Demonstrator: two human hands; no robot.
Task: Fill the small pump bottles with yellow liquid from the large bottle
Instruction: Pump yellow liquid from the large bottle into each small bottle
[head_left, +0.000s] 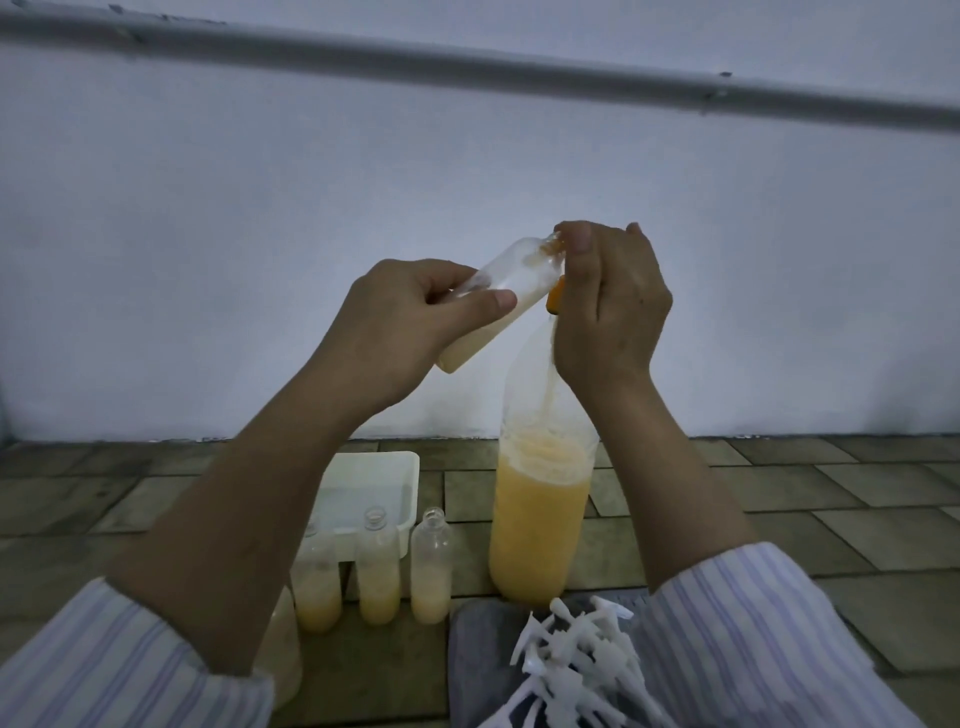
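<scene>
- While you sit facing the pale wall (467, 171), it fills everything above and beyond both of your hands, with a grey pipe (519, 65) running across it high over them.
- The tiled floor (805, 493) lies well below your hands and carries the things.
- The large bottle (537, 525) stands upright on the floor right under your right hand, roughly half full of yellow liquid; its clear upper part rises to that hand and its orange cap (555, 299) shows against your palm.
- The white tray (374, 499) sits on the floor below your left hand, beyond your left forearm.
- Your left hand (400, 332) is wrapped around a small bottle (498, 301), thumb across its side, holding it tilted with the neck up and toward your right hand; pale liquid has settled in its lower end.
- Your right hand (605, 306) has its fingers curled together at the small bottle's neck and the large bottle's top; what exactly it pinches there you cannot tell.
- Three small open bottles (379, 571) stand in a row under your left forearm, each partly filled with pale yellow liquid.
- A heap of white pump tops (576, 660) lies on grey cloth (483, 649) below your right forearm.
</scene>
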